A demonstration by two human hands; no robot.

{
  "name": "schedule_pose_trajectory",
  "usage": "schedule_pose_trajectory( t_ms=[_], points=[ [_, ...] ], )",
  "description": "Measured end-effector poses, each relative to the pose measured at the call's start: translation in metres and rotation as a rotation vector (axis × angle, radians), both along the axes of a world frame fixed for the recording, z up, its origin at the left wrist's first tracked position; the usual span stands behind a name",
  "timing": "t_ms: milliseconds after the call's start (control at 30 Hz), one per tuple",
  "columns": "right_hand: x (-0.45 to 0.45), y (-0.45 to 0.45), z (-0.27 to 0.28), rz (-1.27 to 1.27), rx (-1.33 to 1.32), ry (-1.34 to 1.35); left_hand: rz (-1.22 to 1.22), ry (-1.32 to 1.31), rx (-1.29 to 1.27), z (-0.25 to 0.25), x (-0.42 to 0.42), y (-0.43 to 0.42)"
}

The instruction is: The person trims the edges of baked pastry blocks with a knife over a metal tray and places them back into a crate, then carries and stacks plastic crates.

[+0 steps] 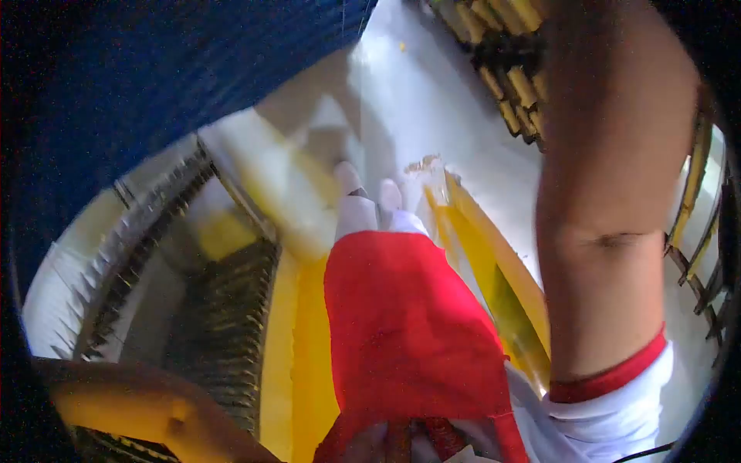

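Neither of my hands shows. My bare right forearm (610, 193) reaches up the right side, and its hand lies past the top edge. At the lower left, my left arm (147, 397) runs out to the dark rim of the picture, with its hand out of sight. A large dark blue surface (154, 85), finely ribbed and blurred, fills the upper left. I cannot make out what it is, or whether a hand touches it. A red apron (409, 316) hangs down my front.
At left stands a rack of dark, closely spaced slats (224, 332) beside a yellow frame (297, 370). Another yellow frame (494, 270) is at my right. Yellowish slatted pieces (513, 85) show at the upper right. My shoes (391, 194) stand on a pale floor (432, 100).
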State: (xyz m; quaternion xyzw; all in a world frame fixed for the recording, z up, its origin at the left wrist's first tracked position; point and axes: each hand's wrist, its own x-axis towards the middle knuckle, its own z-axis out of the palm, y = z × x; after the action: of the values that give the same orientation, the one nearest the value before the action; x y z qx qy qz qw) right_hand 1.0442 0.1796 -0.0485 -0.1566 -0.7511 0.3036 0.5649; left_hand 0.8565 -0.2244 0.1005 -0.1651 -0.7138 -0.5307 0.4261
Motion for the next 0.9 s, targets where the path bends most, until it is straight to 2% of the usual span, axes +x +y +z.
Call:
schedule_pose_trajectory(
  t_ms=[300,333,533,600,767,867,900],
  points=[
    [-0.057,0.086,0.084,-0.138,0.076,0.157,-0.237,0.114,0.322,0.058,-0.069,0.084],
    [-0.059,0.094,0.089,-0.148,0.071,0.153,-0.151,0.200,0.264,0.057,-0.068,0.085],
    [-0.082,0.114,0.103,-0.179,0.036,0.154,-0.073,0.221,0.089,0.063,-0.077,0.117],
    [-0.082,0.112,0.107,-0.198,0.025,0.247,-0.025,0.260,0.014,0.065,-0.073,0.119],
    [-0.093,0.123,0.104,-0.132,0.120,0.326,0.094,0.416,-0.251,0.064,-0.069,0.122],
    [-0.106,0.126,0.102,-0.133,0.083,0.294,0.167,0.559,-0.471,0.058,-0.069,0.120],
    [-0.111,0.127,0.102,-0.136,0.078,0.288,0.159,0.534,-0.448,0.059,-0.078,0.122]
  ],
)
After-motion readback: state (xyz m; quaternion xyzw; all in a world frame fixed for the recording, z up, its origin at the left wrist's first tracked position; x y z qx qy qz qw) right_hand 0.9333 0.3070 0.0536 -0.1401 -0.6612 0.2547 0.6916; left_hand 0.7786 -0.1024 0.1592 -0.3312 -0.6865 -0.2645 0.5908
